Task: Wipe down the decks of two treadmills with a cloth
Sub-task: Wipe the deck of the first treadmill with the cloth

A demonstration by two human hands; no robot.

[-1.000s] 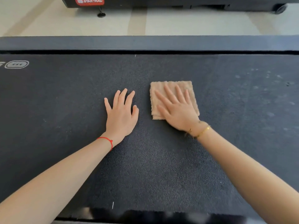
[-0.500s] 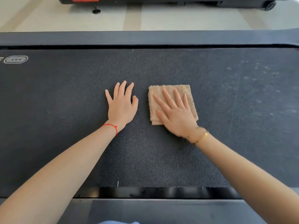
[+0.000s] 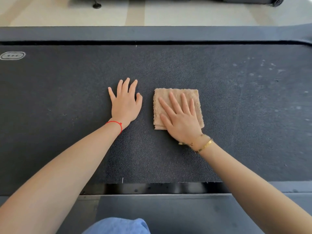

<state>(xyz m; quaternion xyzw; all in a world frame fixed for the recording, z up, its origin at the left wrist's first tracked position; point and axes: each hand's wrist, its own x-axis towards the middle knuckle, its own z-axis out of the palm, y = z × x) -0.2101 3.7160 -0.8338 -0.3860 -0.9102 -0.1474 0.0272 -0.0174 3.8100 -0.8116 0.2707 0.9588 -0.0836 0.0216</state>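
A folded tan cloth (image 3: 175, 96) lies flat on the dark textured treadmill deck (image 3: 236, 115), near the middle. My right hand (image 3: 180, 120) presses on the cloth with straight, spread fingers. My left hand (image 3: 125, 103) rests flat on the bare deck just left of the cloth, apart from it, fingers straight. Pale dusty spots (image 3: 263, 68) mark the deck at the right.
The deck's far side rail (image 3: 152, 33) and near side rail (image 3: 185, 213) border the belt. Beyond the far rail is pale floor (image 3: 50, 12), then the base of a second treadmill (image 3: 253, 0). A blue-clad knee (image 3: 118, 225) shows at the bottom.
My right hand has drawn the cloth toward me along the deck. The view has tilted down, so the near rail and my knee have come into sight.
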